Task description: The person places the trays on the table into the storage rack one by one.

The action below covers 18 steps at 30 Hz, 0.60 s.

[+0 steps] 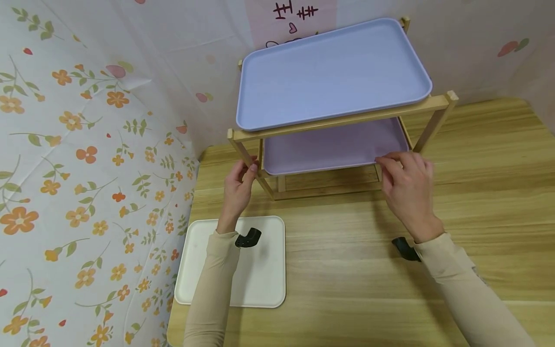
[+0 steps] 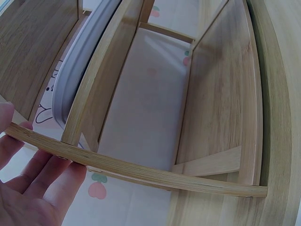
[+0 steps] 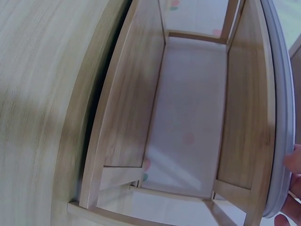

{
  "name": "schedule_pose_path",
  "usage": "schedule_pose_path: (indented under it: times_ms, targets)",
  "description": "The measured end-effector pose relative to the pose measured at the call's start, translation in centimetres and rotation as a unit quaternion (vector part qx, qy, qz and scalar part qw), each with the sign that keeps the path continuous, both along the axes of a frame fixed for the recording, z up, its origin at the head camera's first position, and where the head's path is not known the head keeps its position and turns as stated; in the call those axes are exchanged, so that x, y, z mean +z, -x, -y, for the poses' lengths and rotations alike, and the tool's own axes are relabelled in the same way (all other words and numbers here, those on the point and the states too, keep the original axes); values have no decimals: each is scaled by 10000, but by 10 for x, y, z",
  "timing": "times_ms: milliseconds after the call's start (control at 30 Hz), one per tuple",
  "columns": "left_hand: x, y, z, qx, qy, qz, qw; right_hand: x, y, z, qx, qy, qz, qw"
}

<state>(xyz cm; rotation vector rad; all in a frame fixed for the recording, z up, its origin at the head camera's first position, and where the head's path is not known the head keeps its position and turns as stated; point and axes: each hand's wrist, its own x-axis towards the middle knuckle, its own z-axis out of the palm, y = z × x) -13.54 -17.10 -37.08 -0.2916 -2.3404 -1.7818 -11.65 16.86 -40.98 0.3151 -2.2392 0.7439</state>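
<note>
A wooden rack (image 1: 334, 118) stands on the table with a blue tray (image 1: 329, 72) on its top level and a purple tray (image 1: 334, 144) on the level below. My left hand (image 1: 237, 188) holds the rack's left front post (image 2: 155, 173), thumb on one side and fingers on the other. At the right front corner of the purple tray, my right hand (image 1: 409, 190) pinches the rim. In the right wrist view only its fingers (image 3: 294, 162) show, at the edge of the same tray (image 3: 282, 117).
A white tray (image 1: 264, 284) lies on the table (image 1: 342, 284) at the left front, partly under the left forearm. A floral curtain (image 1: 86, 193) hangs along the left side and behind the rack. Below the purple tray, the rack has a low wooden shelf (image 2: 214, 103).
</note>
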Motion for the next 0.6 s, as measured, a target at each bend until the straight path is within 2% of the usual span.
schedule_pose_path:
  times_ms: [600]
  targets:
    - [0,0,1,-104,-55,-71,9999,2,10,4,-136,-55,43,9999]
